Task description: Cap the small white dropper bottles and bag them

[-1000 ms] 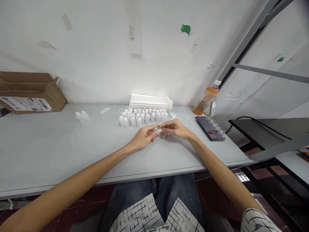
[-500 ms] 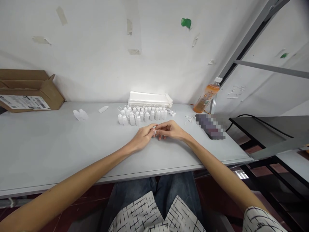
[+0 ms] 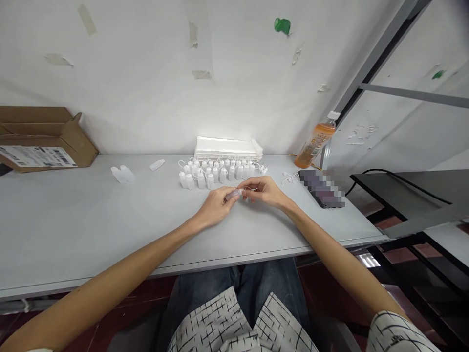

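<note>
My left hand (image 3: 215,206) is closed around a small translucent squeeze bottle (image 3: 232,194), tipped on its side with the neck toward the right. My right hand (image 3: 268,192) pinches the white cap (image 3: 241,191) at the bottle's neck, and a thin white strap loops out by its fingers. Just beyond both hands, several small white bottles (image 3: 210,182) stand upright in rows, many with looped cap straps. Part of the cap lies hidden under the right fingertips.
A stack of white trays (image 3: 227,145) leans behind the bottles. To the left lie a single bottle (image 3: 157,165), a clear plastic piece (image 3: 123,174) and a cardboard box (image 3: 47,139). At right are white straps (image 3: 290,178), a blurred phone (image 3: 322,189) and a drink bottle (image 3: 315,145).
The bottle in my left hand now shows more of its side, pointing right. My right hand has shifted slightly right and up, and the strap now shows by its fingers.
</note>
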A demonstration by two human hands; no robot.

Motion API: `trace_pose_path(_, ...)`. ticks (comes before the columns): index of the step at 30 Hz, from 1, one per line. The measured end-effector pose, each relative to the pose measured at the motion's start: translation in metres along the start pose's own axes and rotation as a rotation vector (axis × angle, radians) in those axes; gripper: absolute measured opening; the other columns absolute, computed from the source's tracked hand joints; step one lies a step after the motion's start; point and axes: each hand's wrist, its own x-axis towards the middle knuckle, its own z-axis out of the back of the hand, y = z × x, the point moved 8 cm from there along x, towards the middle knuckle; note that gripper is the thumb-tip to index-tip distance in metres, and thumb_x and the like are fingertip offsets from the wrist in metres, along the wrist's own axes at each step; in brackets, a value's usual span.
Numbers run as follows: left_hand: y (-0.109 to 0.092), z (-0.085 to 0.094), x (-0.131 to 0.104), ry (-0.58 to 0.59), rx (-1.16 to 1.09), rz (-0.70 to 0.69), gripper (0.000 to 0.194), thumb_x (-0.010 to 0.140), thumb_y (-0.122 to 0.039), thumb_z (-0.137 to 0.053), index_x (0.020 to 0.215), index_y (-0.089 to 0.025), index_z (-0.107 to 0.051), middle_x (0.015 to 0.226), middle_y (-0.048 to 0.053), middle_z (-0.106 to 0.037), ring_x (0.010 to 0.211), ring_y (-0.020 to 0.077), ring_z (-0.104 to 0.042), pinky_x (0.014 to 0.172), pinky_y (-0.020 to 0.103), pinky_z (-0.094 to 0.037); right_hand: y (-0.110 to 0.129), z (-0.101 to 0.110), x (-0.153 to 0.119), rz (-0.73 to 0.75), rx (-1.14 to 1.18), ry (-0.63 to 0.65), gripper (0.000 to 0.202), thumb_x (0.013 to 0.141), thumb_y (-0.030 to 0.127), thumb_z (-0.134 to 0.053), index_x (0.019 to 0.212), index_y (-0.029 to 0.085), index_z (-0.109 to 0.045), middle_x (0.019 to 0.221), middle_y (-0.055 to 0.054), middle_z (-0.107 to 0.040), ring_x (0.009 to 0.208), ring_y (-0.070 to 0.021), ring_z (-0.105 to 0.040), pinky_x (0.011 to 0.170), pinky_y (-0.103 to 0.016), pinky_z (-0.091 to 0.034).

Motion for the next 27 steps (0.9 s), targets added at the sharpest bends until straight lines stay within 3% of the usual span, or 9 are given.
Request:
trace_pose_path(9, -0.011, -0.003, -0.013, -0.095, 0.186, -0.279, 0.017, 0.091, -0.016, -0.050, 0.096, -0.014, -0.066, 0.077, 0.002, -0.057, 0.062, 0.0118, -0.051, 0.059, 0.024, -0.042, -0.009, -0.013, -0.001, -0.055, 0.220, 0.098, 0.031, 0.077, 0.036, -0.074, 0.092, 0.011, -0.063, 0.071, -0.006, -0.071, 0.065, -0.0187, -0.070, 0.057, -0.029, -0.056)
trace_pose_path(16, -0.022, 0.000, -0.020, -0.213, 0.268, -0.430, 0.028, 0.093, -0.013, -0.045, 0.116, -0.015, -0.062, 0.090, 0.006, -0.061, 0.070, 0.0132, -0.056, 0.062, 0.025, -0.046, -0.007, -0.011, 0.000, -0.024, 0.317, 0.070, 0.027, 0.076, 0.033, -0.077, 0.083, 0.013, -0.062, 0.069, -0.004, -0.070, 0.064, -0.0167, -0.069, 0.066, -0.033, -0.059)
trace_pose_path(19, -0.023, 0.005, -0.017, -0.252, 0.209, -0.367, 0.029, 0.094, -0.019, -0.048, 0.119, -0.015, -0.061, 0.095, 0.007, -0.062, 0.073, 0.0132, -0.058, 0.065, 0.025, -0.048, 0.002, -0.004, 0.000, 0.026, 0.284, 0.022, 0.026, 0.075, 0.034, -0.077, 0.083, 0.013, -0.063, 0.069, -0.004, -0.069, 0.066, -0.0167, -0.069, 0.066, -0.032, -0.059)
trace_pose_path(22, -0.017, 0.008, -0.011, -0.240, 0.108, -0.214, 0.032, 0.094, -0.026, -0.050, 0.122, -0.015, -0.060, 0.093, 0.006, -0.063, 0.067, 0.0117, -0.058, 0.064, 0.025, -0.049, 0.007, 0.003, 0.000, 0.049, 0.245, -0.050, 0.028, 0.072, 0.034, -0.079, 0.084, 0.014, -0.065, 0.069, -0.003, -0.069, 0.066, -0.0160, -0.068, 0.065, -0.031, -0.059)
trace_pose_path(24, -0.013, 0.007, -0.008, -0.193, 0.076, -0.142, 0.028, 0.095, -0.026, -0.048, 0.116, -0.015, -0.064, 0.083, 0.003, -0.062, 0.062, 0.0110, -0.056, 0.060, 0.025, -0.048, 0.008, 0.004, 0.000, 0.046, 0.233, -0.061, 0.029, 0.071, 0.035, -0.080, 0.085, 0.014, -0.065, 0.071, -0.003, -0.068, 0.066, -0.0157, -0.068, 0.066, -0.032, -0.060)
trace_pose_path(27, -0.010, 0.005, -0.007, -0.154, 0.020, -0.138, 0.024, 0.095, -0.026, -0.048, 0.102, -0.016, -0.069, 0.074, 0.002, -0.060, 0.057, 0.0103, -0.052, 0.056, 0.023, -0.045, 0.005, 0.000, 0.000, 0.034, 0.250, -0.038, 0.033, 0.072, 0.037, -0.079, 0.093, 0.014, -0.066, 0.075, -0.003, -0.069, 0.069, -0.0161, -0.068, 0.067, -0.033, -0.060)
